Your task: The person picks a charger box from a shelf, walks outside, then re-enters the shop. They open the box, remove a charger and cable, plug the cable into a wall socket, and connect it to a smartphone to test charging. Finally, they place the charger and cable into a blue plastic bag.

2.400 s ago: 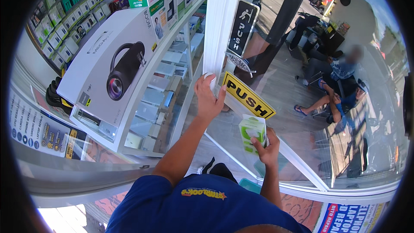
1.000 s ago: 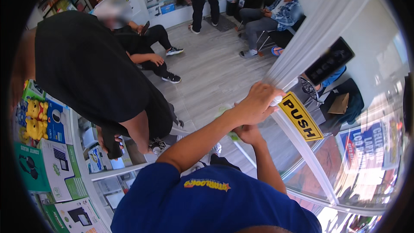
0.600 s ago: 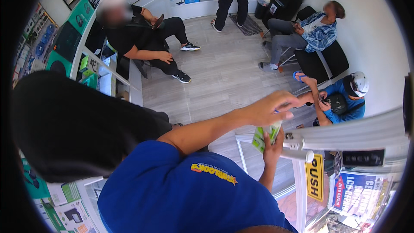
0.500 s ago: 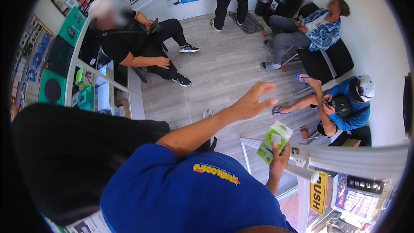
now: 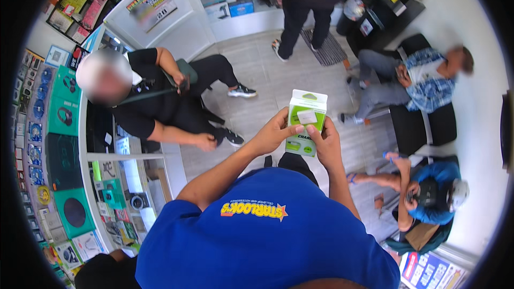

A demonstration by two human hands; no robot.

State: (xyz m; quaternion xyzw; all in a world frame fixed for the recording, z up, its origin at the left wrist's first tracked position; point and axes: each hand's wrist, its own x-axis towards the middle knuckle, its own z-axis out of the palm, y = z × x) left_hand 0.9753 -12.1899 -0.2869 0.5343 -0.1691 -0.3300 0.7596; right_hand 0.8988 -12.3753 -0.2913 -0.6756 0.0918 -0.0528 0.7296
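Where the green-and-white box (image 5: 301, 140) is held: above the grey floor (image 5: 257, 112), before the blue shirt (image 5: 257, 241), its printed face turned up.
Grip: the box is pinched from both sides by the left hand (image 5: 278, 130) and the right hand (image 5: 328, 142).
Step in hand: the front is, by appearances, inspected.
Next move: a steady hold is called for; any opening would require one hand freed.
Around: a person in black (image 5: 140, 120) and a person in plaid (image 5: 428, 77) are seated.

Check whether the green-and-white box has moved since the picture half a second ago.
Yes. Judged against the floor mat, the green-and-white box sits nearer to it in the view: it has shifted inward, into the shop.
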